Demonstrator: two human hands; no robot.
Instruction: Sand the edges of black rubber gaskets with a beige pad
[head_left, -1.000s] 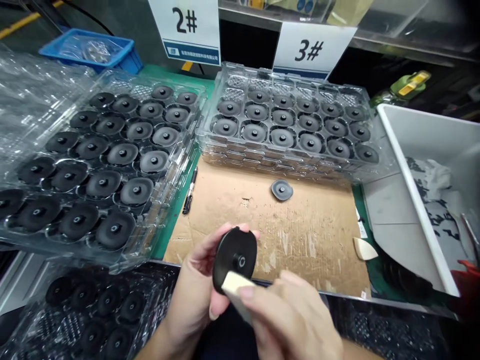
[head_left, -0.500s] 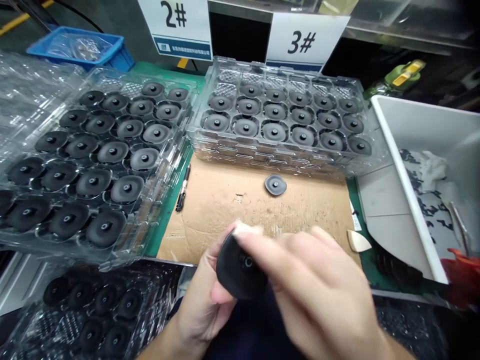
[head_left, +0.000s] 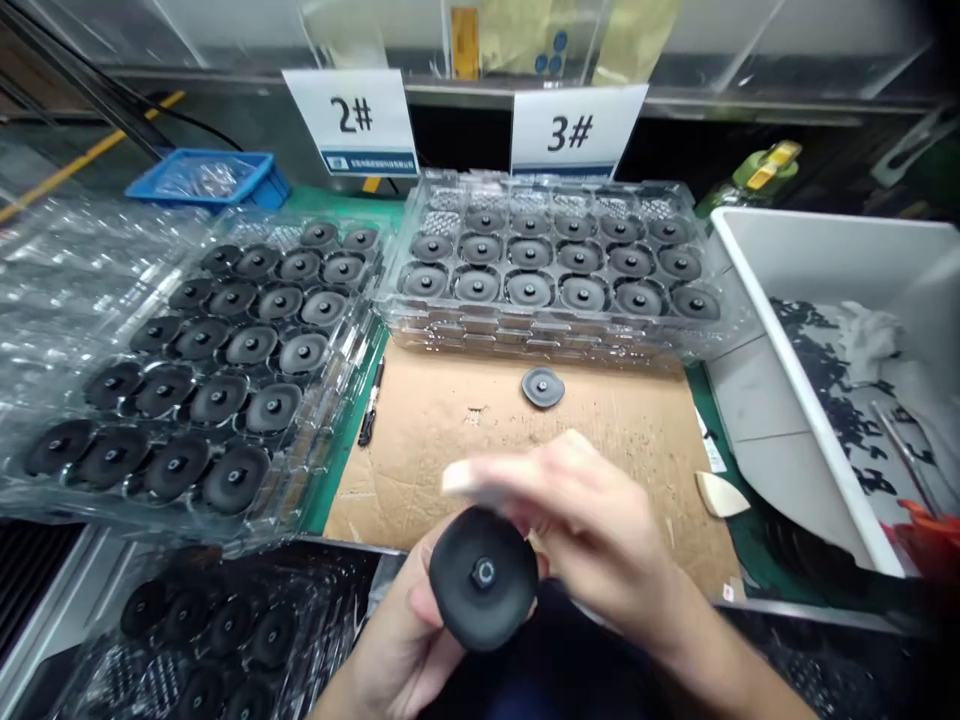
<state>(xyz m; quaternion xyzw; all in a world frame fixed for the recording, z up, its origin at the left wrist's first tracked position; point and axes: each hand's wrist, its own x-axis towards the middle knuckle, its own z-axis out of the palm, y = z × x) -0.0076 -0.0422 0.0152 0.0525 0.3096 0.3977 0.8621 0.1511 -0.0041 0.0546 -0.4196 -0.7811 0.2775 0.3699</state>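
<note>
My left hand (head_left: 420, 610) grips a black, rounded dish-shaped part (head_left: 480, 615) with a small ringed stud at its centre, its face turned up towards me. Just above that part is my right hand (head_left: 585, 510), fingers together and slightly blurred. A small white piece (head_left: 456, 478) sticks out at its fingertips; I cannot make out its exact kind. Another black dish part (head_left: 543, 387) lies alone on the cardboard sheet (head_left: 420, 400). At the cardboard's right edge rests a cream-coloured wedge (head_left: 721, 494).
Stacked clear trays (head_left: 555, 325) of black parts stand behind the cardboard, and another tray stack (head_left: 307, 450) stands left. A black pen (head_left: 371, 405) lies between. To the right is a white bin (head_left: 795, 400) with dark scraps; a blue basket (head_left: 274, 185) sits at back left.
My right hand has lifted off the black part's edge with the white piece. The held part now faces me more fully. The camera view has tilted up.
</note>
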